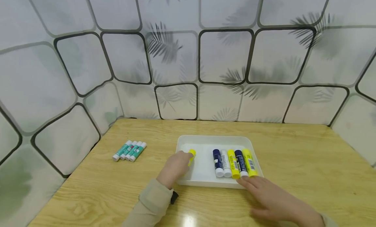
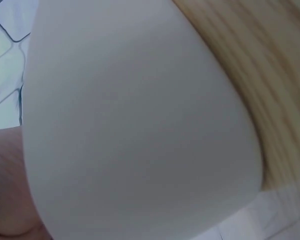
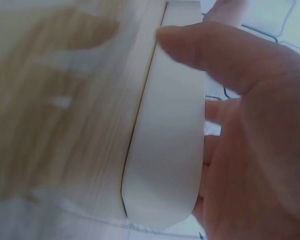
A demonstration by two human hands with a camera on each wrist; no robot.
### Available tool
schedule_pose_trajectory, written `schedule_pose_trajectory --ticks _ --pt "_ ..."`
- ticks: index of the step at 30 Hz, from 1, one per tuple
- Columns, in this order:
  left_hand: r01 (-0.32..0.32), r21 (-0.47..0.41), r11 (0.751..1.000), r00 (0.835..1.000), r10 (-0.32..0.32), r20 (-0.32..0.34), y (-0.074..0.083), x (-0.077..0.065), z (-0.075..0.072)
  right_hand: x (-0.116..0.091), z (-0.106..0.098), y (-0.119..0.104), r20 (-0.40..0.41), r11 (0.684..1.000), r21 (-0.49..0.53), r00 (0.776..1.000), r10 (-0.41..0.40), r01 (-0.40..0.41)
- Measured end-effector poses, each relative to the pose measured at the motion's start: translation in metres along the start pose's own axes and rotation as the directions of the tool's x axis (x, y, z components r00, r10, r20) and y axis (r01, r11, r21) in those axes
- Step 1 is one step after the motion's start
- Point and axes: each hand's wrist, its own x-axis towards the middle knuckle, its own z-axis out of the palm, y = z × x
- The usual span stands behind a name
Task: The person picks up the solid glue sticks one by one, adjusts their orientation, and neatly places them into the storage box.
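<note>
A white rectangular tray (image 1: 202, 168) lies on the wooden table. At its left side my left hand (image 1: 176, 165) pinches a yellow glue stick (image 1: 192, 152), partly hidden by the fingers. On the tray's right half, several glue sticks lie side by side: a navy one (image 1: 217, 161), a white one (image 1: 225, 163), a yellow one (image 1: 233, 163), another navy one (image 1: 241, 161) and another yellow one (image 1: 249, 161). My right hand (image 1: 270, 197) reaches over the front right rim, fingers extended by the sticks' near ends. In the right wrist view its thumb (image 3: 215, 52) is outside the tray wall (image 3: 165, 135).
Several smaller teal-and-white glue sticks (image 1: 129, 151) lie in a row on the table (image 1: 88, 187), left of the tray. A patterned curtain or covering (image 1: 176, 57) rises behind the table and along its sides. The tray's wall (image 2: 140, 125) fills most of the left wrist view.
</note>
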Motion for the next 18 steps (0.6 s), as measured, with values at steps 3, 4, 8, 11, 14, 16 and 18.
schedule_pose_trajectory --ticks 3,4,8,11,14,16,18 --pt "-0.014 0.018 1.000 1.000 0.014 -0.007 0.0011 0.0003 0.0014 -0.0014 0.0015 -0.0003 0.015 1.000 -0.021 1.000 -0.001 0.002" --pt "-0.015 0.019 1.000 1.000 0.015 -0.007 0.0010 0.0004 0.0010 -0.0011 0.0019 -0.0007 0.018 1.000 -0.027 1.000 -0.002 0.003" --pt "-0.008 0.001 1.000 1.000 0.008 0.004 0.0009 0.0001 -0.0004 -0.0010 0.0021 -0.0018 0.026 0.999 -0.040 1.000 -0.015 0.016" --pt "-0.008 -0.010 1.000 1.000 0.008 0.002 0.0004 -0.0006 -0.0001 -0.0011 0.0014 -0.0023 0.039 0.999 -0.034 0.999 -0.021 0.023" --pt "-0.012 -0.013 1.000 1.000 0.012 -0.002 -0.0003 -0.0008 0.0005 -0.0016 0.0006 -0.0026 0.052 0.999 -0.031 0.998 -0.022 0.023" --pt "-0.013 -0.020 1.000 1.000 0.013 -0.001 0.0000 -0.0011 0.0002 -0.0021 0.0006 -0.0025 0.050 0.999 -0.030 0.998 -0.027 0.028" --pt "-0.009 -0.026 1.000 1.000 0.010 0.005 0.0008 -0.0013 -0.0002 -0.0028 0.0011 -0.0024 0.035 0.998 -0.038 0.999 -0.038 0.040"
